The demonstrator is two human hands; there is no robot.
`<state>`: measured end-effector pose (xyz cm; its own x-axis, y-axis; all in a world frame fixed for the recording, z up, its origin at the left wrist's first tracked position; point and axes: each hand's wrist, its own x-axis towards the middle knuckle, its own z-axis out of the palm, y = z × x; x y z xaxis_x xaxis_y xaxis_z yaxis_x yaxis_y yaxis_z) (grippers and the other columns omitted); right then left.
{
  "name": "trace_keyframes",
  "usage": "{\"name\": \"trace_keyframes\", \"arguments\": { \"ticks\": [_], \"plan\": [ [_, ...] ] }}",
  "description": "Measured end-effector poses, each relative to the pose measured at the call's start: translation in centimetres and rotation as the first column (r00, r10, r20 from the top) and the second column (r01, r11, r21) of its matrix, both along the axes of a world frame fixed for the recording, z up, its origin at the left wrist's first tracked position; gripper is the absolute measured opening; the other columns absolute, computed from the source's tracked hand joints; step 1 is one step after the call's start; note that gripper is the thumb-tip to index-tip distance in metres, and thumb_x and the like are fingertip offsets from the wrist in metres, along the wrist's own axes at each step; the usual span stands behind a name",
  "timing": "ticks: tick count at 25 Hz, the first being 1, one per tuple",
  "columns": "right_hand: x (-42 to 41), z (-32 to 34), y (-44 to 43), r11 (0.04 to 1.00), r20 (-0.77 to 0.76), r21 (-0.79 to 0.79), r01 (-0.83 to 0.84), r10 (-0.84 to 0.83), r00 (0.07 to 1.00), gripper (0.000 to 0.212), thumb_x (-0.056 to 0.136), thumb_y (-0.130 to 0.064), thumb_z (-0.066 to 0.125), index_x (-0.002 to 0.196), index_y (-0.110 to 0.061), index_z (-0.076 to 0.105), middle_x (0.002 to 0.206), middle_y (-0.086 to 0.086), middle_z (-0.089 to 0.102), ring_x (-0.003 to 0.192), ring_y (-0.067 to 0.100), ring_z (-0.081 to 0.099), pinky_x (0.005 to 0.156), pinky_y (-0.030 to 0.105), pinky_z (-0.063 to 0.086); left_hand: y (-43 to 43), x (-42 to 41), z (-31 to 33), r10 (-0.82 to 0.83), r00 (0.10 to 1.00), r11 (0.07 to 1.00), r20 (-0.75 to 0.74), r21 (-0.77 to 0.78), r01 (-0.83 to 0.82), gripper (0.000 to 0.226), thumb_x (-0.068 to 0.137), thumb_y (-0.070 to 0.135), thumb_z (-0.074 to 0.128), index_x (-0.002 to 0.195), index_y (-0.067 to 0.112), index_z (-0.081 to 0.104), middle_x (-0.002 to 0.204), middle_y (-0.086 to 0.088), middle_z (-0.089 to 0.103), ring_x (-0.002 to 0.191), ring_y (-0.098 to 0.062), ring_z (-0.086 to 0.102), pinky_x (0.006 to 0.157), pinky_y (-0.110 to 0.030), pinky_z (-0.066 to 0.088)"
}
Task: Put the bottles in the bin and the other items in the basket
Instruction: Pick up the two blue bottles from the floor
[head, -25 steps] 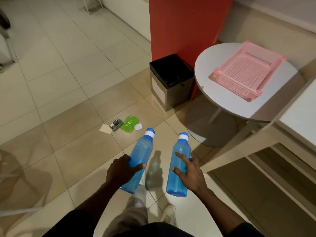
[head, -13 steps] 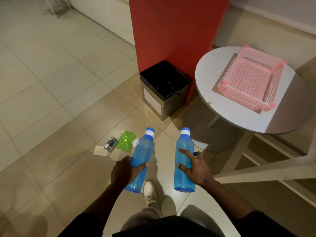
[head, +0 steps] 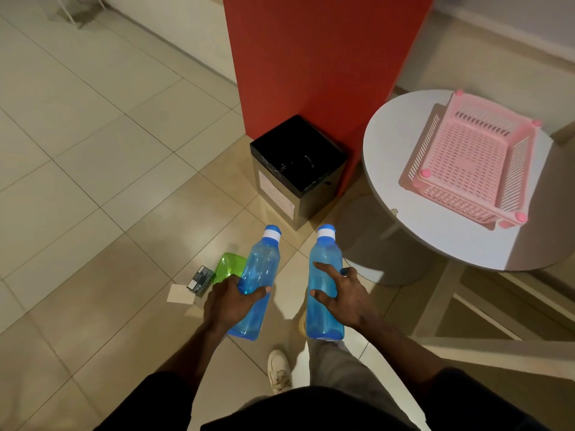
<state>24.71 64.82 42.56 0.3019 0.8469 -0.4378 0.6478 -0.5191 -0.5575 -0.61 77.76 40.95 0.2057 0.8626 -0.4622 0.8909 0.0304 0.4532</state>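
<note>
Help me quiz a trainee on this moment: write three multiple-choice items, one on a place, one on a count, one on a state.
1. Where is the pink basket? A on the floor; B on the round table; C on a chair.
2. How many blue bottles are carried? A one; B two; C three.
3. The bin is: A upright, open-topped, with a black liner; B shut under a lid; C tipped on its side.
Answers: 1 B, it sits on the white tabletop. 2 B, the left hand and right hand each grip one. 3 A, its dark lined opening faces up.
</note>
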Motion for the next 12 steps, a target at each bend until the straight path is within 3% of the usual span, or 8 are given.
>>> {"name": "trace_keyframes", "arguments": {
  "ticks": [4, 8, 12],
  "plan": [
    [2.7, -0.8, 4.5, 1.000, -0.045, 0.009, 0.019, -0.019, 0.999, 0.066, 0.098, -0.054, 0.060, 0.156, -0.041, 0.030, 0.138, 0.013, 0.042, 0.115, 0.028, 0.060, 0.098, 0.042, 0.060, 3.5, 2.4, -0.5, -0.003, 0.999, 1.000, -0.042, 0.013, 0.004, 0.077, 0.061, 0.096, 0.060, 0.097, 0.028, 0.061, 0.083, 0.015, 0.063, 0.073, -0.002, 0.060, 0.060, -0.026, 0.050],
    [6.6, -1.3, 9.8, 1.000, -0.127, 0.005, 0.020, -0.020, 0.992, 0.069, 0.098, -0.048, 0.064, 0.156, -0.036, 0.030, 0.140, 0.014, 0.042, 0.121, 0.029, 0.058, 0.102, 0.045, 0.057, 8.4, 5.8, -0.3, -0.009, 0.997, 0.998, -0.081, 0.064, 0.015, 0.071, 0.063, 0.097, 0.058, 0.087, 0.030, 0.054, 0.070, 0.014, 0.059, 0.058, 0.001, 0.057, 0.047, -0.013, 0.033],
    [10.9, -1.2, 14.7, 1.000, -0.181, 0.009, 0.027, -0.025, 0.983, 0.073, 0.097, -0.043, 0.068, 0.158, -0.038, 0.027, 0.137, 0.013, 0.043, 0.120, 0.026, 0.058, 0.100, 0.042, 0.059, 14.1, 10.4, -0.3, -0.028, 0.993, 0.996, -0.116, 0.076, 0.037, 0.068, 0.067, 0.090, 0.067, 0.087, 0.025, 0.059, 0.065, 0.013, 0.059, 0.053, 0.004, 0.056, 0.045, -0.011, 0.034]
  ]
}}
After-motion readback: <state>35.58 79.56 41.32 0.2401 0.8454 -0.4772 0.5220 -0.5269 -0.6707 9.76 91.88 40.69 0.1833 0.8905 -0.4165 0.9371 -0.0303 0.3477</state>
